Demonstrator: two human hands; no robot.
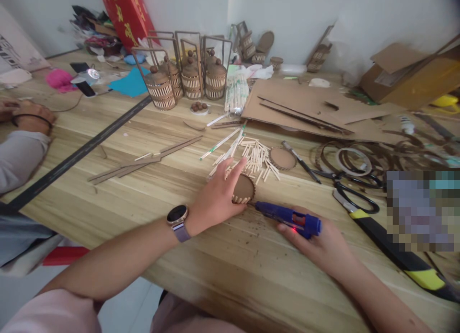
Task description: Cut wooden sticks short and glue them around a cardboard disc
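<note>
My left hand [214, 202], with a watch on the wrist, grips a round cardboard base [245, 185] at its left and near edge. Short pale sticks stand along the near inside of its rim. My right hand [325, 249] is wrapped round a blue glue gun [278, 212] with a small red light lit. The gun's nozzle points left and meets the base's near right edge, close to my left thumb; whether it touches cannot be made out. Just beyond the base lies a loose pile of short sticks [257, 155]. A second cardboard disc [283, 158] rests right of the pile.
Several lantern-like stick baskets [161, 91] with tall handles stand at the back. Scissors [355, 194], a black-and-yellow cutter [391, 242] and a tape roll [354, 161] lie right. Flat cardboard [305, 105] is behind. Another person's arm [23, 143] rests at far left.
</note>
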